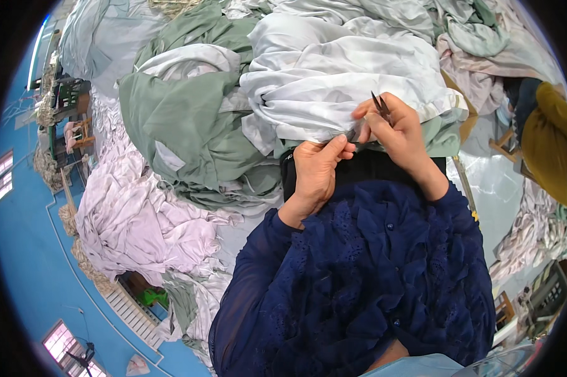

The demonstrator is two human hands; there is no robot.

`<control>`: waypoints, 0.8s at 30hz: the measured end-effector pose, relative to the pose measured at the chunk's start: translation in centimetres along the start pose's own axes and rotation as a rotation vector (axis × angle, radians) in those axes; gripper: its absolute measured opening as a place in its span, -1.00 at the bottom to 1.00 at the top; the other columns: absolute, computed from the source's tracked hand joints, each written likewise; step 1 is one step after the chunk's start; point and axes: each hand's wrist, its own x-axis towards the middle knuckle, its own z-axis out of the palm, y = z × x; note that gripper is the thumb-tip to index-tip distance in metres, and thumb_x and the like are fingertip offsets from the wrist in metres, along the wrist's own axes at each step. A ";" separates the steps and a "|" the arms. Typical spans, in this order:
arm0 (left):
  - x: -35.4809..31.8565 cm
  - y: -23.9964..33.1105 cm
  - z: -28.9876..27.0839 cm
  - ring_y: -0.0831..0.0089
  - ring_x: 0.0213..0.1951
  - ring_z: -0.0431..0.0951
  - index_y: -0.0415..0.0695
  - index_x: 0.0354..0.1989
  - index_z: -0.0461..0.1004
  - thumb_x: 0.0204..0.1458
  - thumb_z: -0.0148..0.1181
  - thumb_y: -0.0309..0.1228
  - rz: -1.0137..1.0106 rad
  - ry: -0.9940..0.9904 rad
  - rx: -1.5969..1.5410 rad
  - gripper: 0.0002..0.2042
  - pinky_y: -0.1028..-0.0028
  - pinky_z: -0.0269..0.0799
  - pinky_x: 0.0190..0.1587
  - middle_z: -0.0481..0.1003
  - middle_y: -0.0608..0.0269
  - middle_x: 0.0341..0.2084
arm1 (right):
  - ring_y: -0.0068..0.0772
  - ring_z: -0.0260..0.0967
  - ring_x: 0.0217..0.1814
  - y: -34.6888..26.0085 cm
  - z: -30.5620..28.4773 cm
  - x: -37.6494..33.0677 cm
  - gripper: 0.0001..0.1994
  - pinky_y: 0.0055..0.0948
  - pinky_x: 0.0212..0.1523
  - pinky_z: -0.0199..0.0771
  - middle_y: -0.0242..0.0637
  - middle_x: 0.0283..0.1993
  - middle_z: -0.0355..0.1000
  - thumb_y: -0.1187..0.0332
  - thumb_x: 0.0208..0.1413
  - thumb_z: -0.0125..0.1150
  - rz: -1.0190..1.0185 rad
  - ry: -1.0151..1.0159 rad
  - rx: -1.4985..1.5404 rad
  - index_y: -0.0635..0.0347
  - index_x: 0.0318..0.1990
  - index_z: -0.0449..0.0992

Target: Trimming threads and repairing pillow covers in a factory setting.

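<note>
A heap of white and green cloth [346, 69] lies in front of me, its near edge across my lap. My left hand [317, 164] pinches the near edge of this cloth between thumb and fingers. Close beside it, my right hand [393, 129] is closed around a small pair of dark thread snips [380, 104], whose pointed blades stick up above the fingers. The fingertips of that hand also reach toward the cloth edge at the left hand; whether they grip it I cannot tell.
Green cloth [176, 119] is piled to the left, with pale pink cloth [148, 220] nearer. More pinkish cloth [478, 69] lies at the far right. A person in mustard clothing [547, 138] is at the right edge. A blue wall [32, 251] runs along the left.
</note>
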 end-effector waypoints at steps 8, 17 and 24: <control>0.1 -0.1 -0.3 0.44 -0.39 0.58 -0.32 -0.23 0.53 0.09 0.18 -0.56 0.004 0.006 -0.007 -0.89 0.53 0.50 -0.34 0.58 0.14 -0.38 | -0.73 0.13 -0.67 -0.6 -2.6 0.4 -0.96 -0.68 -0.65 0.09 -0.52 -0.57 0.21 0.49 0.22 -0.03 0.080 -0.089 -0.206 0.20 -0.25 0.26; 0.2 0.1 -0.2 0.46 -0.39 0.58 -0.33 -0.20 0.53 0.10 0.18 -0.57 -0.005 -0.033 -0.038 -0.87 0.53 0.50 -0.33 0.58 0.14 -0.36 | -0.64 0.25 -0.53 -0.3 -0.6 0.5 -0.80 -0.55 -0.48 0.28 -0.39 -0.55 0.36 0.50 -0.05 0.34 0.069 -0.224 -0.426 0.30 -0.24 0.51; 0.1 0.0 0.1 0.46 -0.39 0.58 -0.32 -0.20 0.53 0.10 0.18 -0.56 -0.015 -0.009 -0.029 -0.87 0.53 0.50 -0.34 0.58 0.14 -0.36 | -0.30 0.34 -0.56 0.4 -0.3 0.0 -0.89 -0.40 -0.53 0.31 -0.18 -0.54 0.38 0.59 -0.04 0.23 -0.269 -0.122 -0.711 0.25 -0.37 0.41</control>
